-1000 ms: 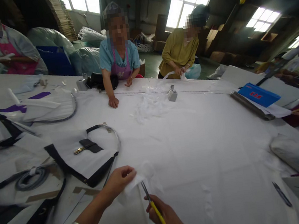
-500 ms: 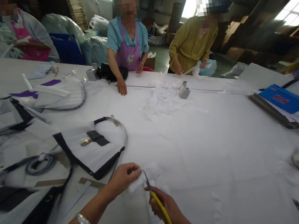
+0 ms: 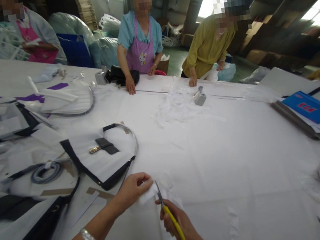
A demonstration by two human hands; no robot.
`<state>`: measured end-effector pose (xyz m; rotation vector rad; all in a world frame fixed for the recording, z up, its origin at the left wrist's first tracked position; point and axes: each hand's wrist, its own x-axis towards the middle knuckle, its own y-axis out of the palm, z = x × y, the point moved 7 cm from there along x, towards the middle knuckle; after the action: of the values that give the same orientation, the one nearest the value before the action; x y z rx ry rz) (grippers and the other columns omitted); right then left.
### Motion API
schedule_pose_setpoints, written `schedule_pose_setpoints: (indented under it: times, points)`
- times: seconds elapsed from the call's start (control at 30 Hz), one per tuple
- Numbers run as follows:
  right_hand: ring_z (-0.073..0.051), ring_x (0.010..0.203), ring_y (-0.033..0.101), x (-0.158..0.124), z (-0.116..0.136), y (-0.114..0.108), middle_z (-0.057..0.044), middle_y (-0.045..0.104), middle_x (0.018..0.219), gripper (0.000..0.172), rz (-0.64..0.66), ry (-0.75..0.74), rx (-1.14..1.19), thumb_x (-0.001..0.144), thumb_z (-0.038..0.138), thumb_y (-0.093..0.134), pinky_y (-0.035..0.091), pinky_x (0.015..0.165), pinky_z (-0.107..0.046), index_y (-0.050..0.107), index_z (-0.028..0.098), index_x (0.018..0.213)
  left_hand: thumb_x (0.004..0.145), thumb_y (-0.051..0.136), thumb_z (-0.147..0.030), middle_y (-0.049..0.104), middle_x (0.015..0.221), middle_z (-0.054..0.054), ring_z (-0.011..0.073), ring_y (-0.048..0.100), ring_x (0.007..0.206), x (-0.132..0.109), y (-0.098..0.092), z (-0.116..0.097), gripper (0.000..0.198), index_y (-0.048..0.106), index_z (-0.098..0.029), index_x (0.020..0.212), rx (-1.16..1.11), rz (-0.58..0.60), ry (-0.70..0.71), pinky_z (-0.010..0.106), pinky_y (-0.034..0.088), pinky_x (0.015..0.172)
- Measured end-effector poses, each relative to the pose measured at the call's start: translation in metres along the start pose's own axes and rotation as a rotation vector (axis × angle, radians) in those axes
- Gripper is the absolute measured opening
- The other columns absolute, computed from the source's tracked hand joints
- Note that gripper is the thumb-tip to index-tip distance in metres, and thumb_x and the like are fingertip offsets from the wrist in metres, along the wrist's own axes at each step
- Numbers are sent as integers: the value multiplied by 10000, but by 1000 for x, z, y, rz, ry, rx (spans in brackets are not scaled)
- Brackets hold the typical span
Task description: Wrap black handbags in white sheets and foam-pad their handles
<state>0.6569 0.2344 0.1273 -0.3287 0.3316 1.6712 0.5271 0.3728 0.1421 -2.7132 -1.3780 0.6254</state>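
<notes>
My left hand (image 3: 136, 190) pinches a thin white strip (image 3: 148, 194) between thumb and fingers; the material looks like soft paper or fabric, I cannot tell which. In my right hand (image 3: 177, 218) is a pair of scissors (image 3: 172, 221) with yellow handles, blades pointing up and away from me beside the strip. More white strip material (image 3: 170, 238) lies on the table under the scissors. Just beyond my left hand rests a black-edged handbag (image 3: 101, 157) wrapped in white sheet, with a dark flap and gold clasp.
More wrapped bags (image 3: 23, 224) and a coiled grey cord (image 3: 46, 172) crowd the left. A pile of white scraps (image 3: 172, 104) and a grey metal block (image 3: 200, 97) lie ahead. A blue folder (image 3: 311, 107) sits at right. Three people stand across the table (image 3: 241, 152).
The view has shifted slightly, so the scene sits a little to the right. Both hands keep almost the same pose, strip and scissors still held. The person in the yellow top has lowered one hand.
</notes>
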Motion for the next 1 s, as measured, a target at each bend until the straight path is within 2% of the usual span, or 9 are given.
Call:
schedule_pose_setpoints:
  times: [0.3, 0.53, 0.7, 1.0]
  points:
    - [-109, 624, 385, -1, -16, -4, -2, 461, 823, 687, -4, -6, 20, 833, 755, 545, 330, 535, -236, 561, 219, 1261, 790, 633, -504, 582, 666, -10, 153, 456, 626, -2, -3, -4, 348, 691, -161, 782, 10, 26, 8, 264, 331, 588]
    - [-108, 606, 361, -5, -8, -4, 7, 430, 764, 677, -16, -2, -12, 817, 764, 558, 293, 514, -232, 602, 201, 1190, 807, 634, -495, 624, 707, 5, 168, 506, 662, -3, -6, -8, 343, 701, -159, 801, 13, 58, 10, 267, 364, 615]
    - [-109, 593, 316, -6, -5, -4, 27, 384, 694, 704, -50, -20, 34, 753, 774, 627, 248, 517, -247, 639, 177, 1127, 817, 628, -520, 627, 725, 11, 166, 514, 672, -1, -7, -5, 377, 702, -150, 821, 15, 74, 6, 260, 368, 618]
    - [-100, 549, 258, -5, -22, -5, 50, 309, 589, 627, -142, -11, -14, 773, 697, 658, 195, 469, -242, 689, 138, 1054, 833, 630, -498, 600, 718, -13, 144, 477, 670, -2, -7, -10, 359, 697, -145, 829, 9, 88, 6, 243, 342, 606]
